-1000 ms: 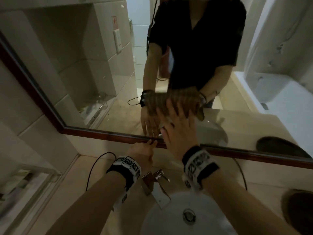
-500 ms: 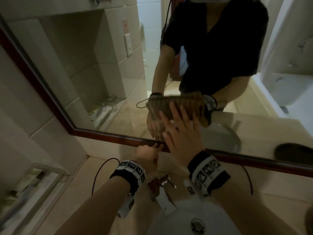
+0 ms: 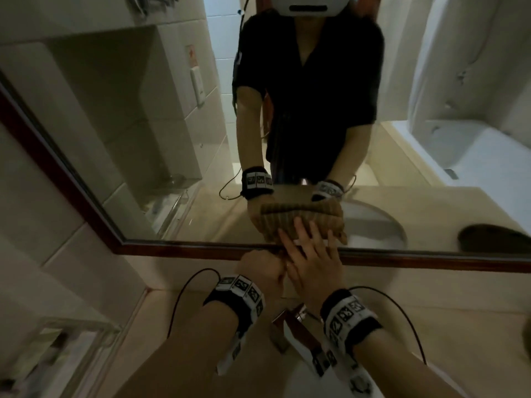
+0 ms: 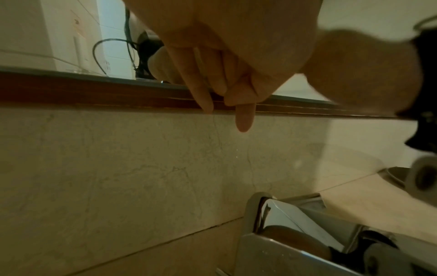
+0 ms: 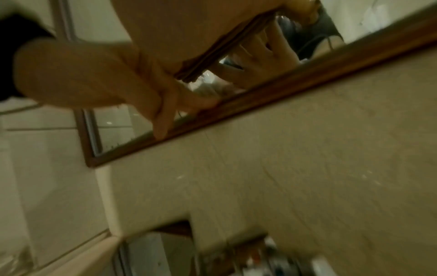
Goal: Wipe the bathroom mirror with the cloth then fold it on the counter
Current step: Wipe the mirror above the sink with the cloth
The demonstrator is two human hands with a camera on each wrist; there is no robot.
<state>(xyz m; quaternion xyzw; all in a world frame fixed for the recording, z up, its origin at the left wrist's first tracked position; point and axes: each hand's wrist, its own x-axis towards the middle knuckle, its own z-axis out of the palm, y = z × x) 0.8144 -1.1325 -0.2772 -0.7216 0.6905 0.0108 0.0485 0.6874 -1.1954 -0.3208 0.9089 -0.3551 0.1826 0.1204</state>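
Observation:
A brown ribbed cloth lies flat against the mirror, just above its dark wooden frame. My right hand presses on it with straight, spread fingers, the palm over the frame's bottom edge. In the right wrist view the cloth's edge shows under that palm. My left hand sits beside it on the left, fingers resting on the frame. The left wrist view shows those fingers touching the frame with no cloth in them.
A chrome faucet and a white basin are right below my wrists. The beige counter runs right, with a dark object at the edge. A glass shelf is at lower left. Wrist cables trail over the counter.
My right hand has slid the cloth down the glass to the bottom frame. The left hand has stayed on the frame. The head view has tilted upward.

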